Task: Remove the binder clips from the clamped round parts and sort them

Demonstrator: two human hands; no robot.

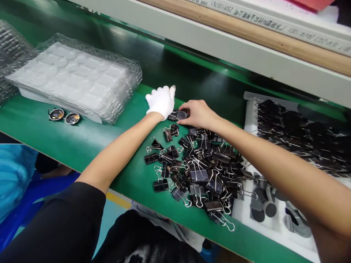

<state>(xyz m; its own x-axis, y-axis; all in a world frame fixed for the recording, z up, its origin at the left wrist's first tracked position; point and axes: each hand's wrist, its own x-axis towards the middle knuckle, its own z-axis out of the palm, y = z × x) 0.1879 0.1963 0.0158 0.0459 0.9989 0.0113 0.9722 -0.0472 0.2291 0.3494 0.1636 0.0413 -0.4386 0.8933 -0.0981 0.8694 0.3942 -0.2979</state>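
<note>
My left hand (161, 100), in a white glove, is curled at the far edge of a heap of black binder clips (197, 168) on the green bench. My bare right hand (199, 114) is closed beside it. Both hands meet on a small dark round part with a binder clip (179, 115) held between them. Which fingers grip it is partly hidden.
A stack of clear plastic blister trays (79, 78) lies at the left, with two small round metal-rimmed parts (64, 116) in front of it. A white tray (248, 113) at the right holds more clips and dark round discs (263, 208). A grey rail runs along the back.
</note>
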